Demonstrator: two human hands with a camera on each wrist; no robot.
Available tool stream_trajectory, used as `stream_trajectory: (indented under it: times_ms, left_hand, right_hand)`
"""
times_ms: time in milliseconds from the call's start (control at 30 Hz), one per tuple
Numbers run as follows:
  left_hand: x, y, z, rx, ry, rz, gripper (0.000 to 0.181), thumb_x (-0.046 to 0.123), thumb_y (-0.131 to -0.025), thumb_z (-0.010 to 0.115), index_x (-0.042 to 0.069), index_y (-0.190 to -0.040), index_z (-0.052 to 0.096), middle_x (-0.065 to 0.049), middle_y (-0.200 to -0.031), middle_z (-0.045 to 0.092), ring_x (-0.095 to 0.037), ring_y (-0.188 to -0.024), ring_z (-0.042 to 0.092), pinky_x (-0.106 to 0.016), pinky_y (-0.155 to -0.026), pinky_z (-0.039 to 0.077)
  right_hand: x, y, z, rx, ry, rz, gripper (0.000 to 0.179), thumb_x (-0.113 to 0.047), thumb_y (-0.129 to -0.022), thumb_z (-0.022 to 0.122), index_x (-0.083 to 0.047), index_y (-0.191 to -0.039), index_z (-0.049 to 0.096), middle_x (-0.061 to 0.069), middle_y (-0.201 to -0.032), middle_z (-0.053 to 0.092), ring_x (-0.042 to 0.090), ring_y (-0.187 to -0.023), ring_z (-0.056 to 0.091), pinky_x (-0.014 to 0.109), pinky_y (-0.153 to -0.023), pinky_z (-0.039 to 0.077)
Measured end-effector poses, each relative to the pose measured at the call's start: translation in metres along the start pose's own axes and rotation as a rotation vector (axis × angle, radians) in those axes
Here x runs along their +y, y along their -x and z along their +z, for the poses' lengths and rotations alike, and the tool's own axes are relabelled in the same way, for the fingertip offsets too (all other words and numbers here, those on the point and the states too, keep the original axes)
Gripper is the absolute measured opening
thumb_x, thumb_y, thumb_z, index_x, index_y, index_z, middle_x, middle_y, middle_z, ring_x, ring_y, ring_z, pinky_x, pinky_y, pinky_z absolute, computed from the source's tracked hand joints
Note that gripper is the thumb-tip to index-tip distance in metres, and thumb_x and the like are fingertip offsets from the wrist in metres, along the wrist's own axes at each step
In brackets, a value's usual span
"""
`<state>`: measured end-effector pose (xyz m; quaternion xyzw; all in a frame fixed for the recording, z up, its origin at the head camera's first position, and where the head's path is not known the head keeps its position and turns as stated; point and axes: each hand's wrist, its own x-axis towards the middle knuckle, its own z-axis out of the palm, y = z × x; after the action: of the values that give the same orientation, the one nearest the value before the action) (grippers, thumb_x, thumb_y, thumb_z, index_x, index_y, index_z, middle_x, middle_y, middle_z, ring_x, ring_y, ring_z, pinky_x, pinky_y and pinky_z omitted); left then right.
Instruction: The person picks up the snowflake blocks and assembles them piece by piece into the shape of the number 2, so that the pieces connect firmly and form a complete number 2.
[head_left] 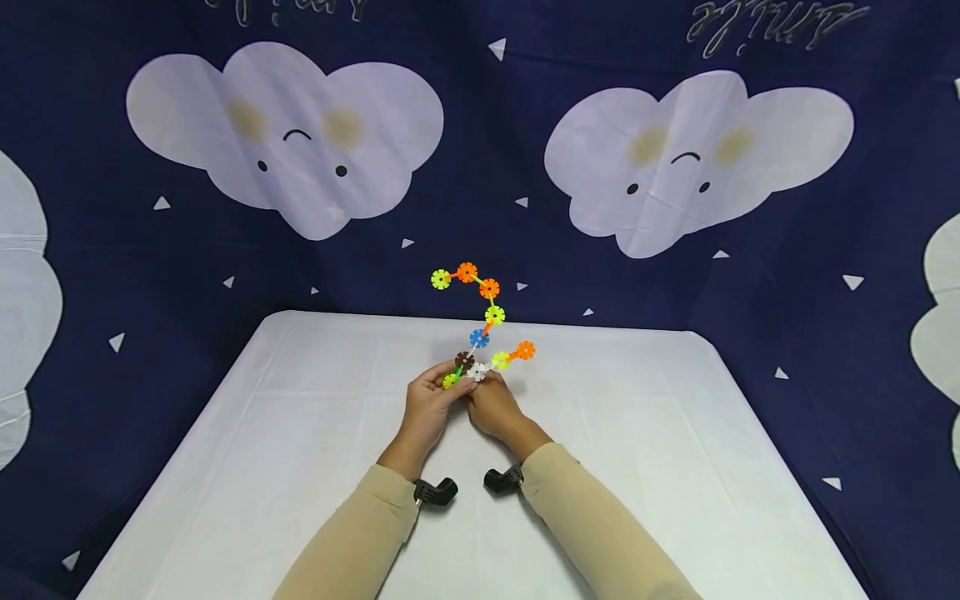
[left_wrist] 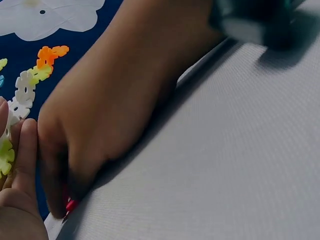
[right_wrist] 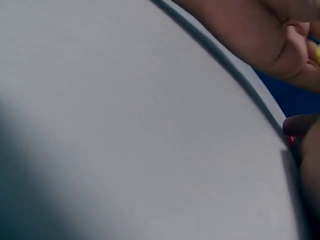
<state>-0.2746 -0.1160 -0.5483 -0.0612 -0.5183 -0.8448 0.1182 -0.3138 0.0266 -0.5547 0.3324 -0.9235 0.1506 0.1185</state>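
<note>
My left hand [head_left: 429, 407] grips a chain of snowflake connector discs at its lower end, near a brown disc [head_left: 464, 360] and a yellow-green disc [head_left: 450, 381]. From there the chain curves upward through a blue disc [head_left: 479, 337] to orange and yellow-green ones. A shorter branch goes right from a white disc [head_left: 476, 372] to an orange disc [head_left: 526, 350]. Close beside it, my right hand [head_left: 495, 408] points down with bent fingers. In the left wrist view those fingers pinch a small red piece [left_wrist: 71, 205], mostly hidden by them; the right wrist view shows only a sliver.
A white-covered table [head_left: 637, 467] lies under both hands. Behind it hangs a dark blue cloth [head_left: 480, 167] with clouds and triangles. Each wrist carries a black camera mount, one on the left [head_left: 437, 492] and one on the right [head_left: 502, 479].
</note>
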Motion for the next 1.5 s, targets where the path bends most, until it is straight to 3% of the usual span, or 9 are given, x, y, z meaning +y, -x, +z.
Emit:
stream_trajectory:
  times_ms: [167,367,500,600,767,833,1133,1300,1500]
  left_hand:
    - [-0.001,-0.001,0.000,0.007,-0.009,-0.003,0.037,-0.019,-0.088,0.075,-0.016,-0.123,0.065,-0.026,-0.118,0.071,-0.021,-0.094,0.075,-0.032,-0.084,0.062]
    - [-0.001,-0.001,0.001,0.012,0.001,-0.010,0.037,-0.020,-0.087,0.076,-0.016,-0.122,0.064,-0.026,-0.120,0.070,-0.023,-0.093,0.075,-0.036,-0.083,0.063]
    - [-0.002,-0.001,0.002,0.006,0.026,-0.013,0.038,-0.022,-0.086,0.075,-0.017,-0.122,0.064,-0.026,-0.122,0.069,-0.025,-0.099,0.074,-0.039,-0.084,0.062]
    - [-0.001,0.000,0.002,0.002,0.028,-0.021,0.038,-0.022,-0.086,0.075,-0.017,-0.122,0.064,-0.027,-0.124,0.069,-0.026,-0.102,0.073,-0.040,-0.085,0.062]
    - [0.001,0.000,0.001,-0.021,-0.019,-0.034,0.039,-0.017,-0.087,0.078,-0.015,-0.124,0.065,-0.026,-0.126,0.068,-0.028,-0.102,0.073,-0.040,-0.086,0.062]
    - [0.000,0.000,0.000,-0.030,-0.052,-0.038,0.040,-0.013,-0.087,0.080,-0.013,-0.124,0.067,-0.025,-0.126,0.069,-0.027,-0.102,0.074,-0.039,-0.086,0.062]
    - [0.001,0.002,-0.003,-0.070,-0.205,-0.059,0.041,-0.001,-0.083,0.089,-0.004,-0.122,0.074,-0.016,-0.123,0.073,-0.021,-0.105,0.071,-0.031,-0.088,0.061]
    - [0.000,0.002,-0.003,-0.093,-0.216,-0.049,0.040,-0.001,-0.083,0.089,-0.004,-0.120,0.074,-0.017,-0.121,0.074,-0.020,-0.103,0.072,-0.031,-0.088,0.061]
    - [0.000,0.003,-0.003,-0.116,-0.236,-0.048,0.040,0.001,-0.084,0.089,-0.004,-0.121,0.074,-0.016,-0.118,0.074,-0.019,-0.103,0.071,-0.029,-0.086,0.061]
  right_hand:
    - [0.012,0.013,-0.008,0.142,-0.246,0.028,0.009,0.002,-0.090,0.077,-0.003,-0.098,0.077,0.010,-0.102,0.075,0.029,-0.102,0.067,0.044,-0.095,0.051]
    - [0.032,0.041,-0.025,0.197,-0.612,0.205,0.020,0.003,-0.081,0.090,-0.005,-0.097,0.081,0.000,-0.088,0.074,0.015,-0.077,0.064,0.028,-0.068,0.056]
    - [0.049,0.059,-0.040,0.237,-0.753,0.324,0.016,0.001,-0.084,0.088,-0.003,-0.099,0.083,-0.001,-0.083,0.075,0.012,-0.068,0.063,0.022,-0.058,0.054]
    - [0.062,0.069,-0.052,0.340,-0.921,0.427,0.021,0.000,-0.090,0.083,0.002,-0.111,0.079,0.007,-0.087,0.075,0.020,-0.066,0.063,0.023,-0.053,0.053]
    - [0.078,0.080,-0.064,0.542,-1.162,0.471,0.024,0.001,-0.098,0.075,0.014,-0.117,0.071,0.019,-0.099,0.075,0.035,-0.075,0.070,0.032,-0.066,0.063]
    - [0.081,0.082,-0.066,0.580,-1.212,0.462,0.026,0.000,-0.099,0.073,0.018,-0.118,0.069,0.020,-0.102,0.075,0.033,-0.080,0.073,0.035,-0.074,0.064]
    - [0.084,0.083,-0.067,0.519,-1.471,0.399,0.041,0.012,-0.098,0.068,0.022,-0.135,0.055,0.019,-0.121,0.069,0.022,-0.094,0.074,0.038,-0.093,0.059]
    - [0.087,0.086,-0.068,0.451,-1.486,0.415,0.046,0.010,-0.096,0.072,0.020,-0.138,0.055,0.018,-0.121,0.066,0.022,-0.097,0.071,0.038,-0.092,0.060]
    - [0.087,0.087,-0.068,0.452,-1.513,0.374,0.043,0.014,-0.097,0.068,0.022,-0.136,0.053,0.015,-0.110,0.066,0.018,-0.087,0.069,0.037,-0.086,0.062]
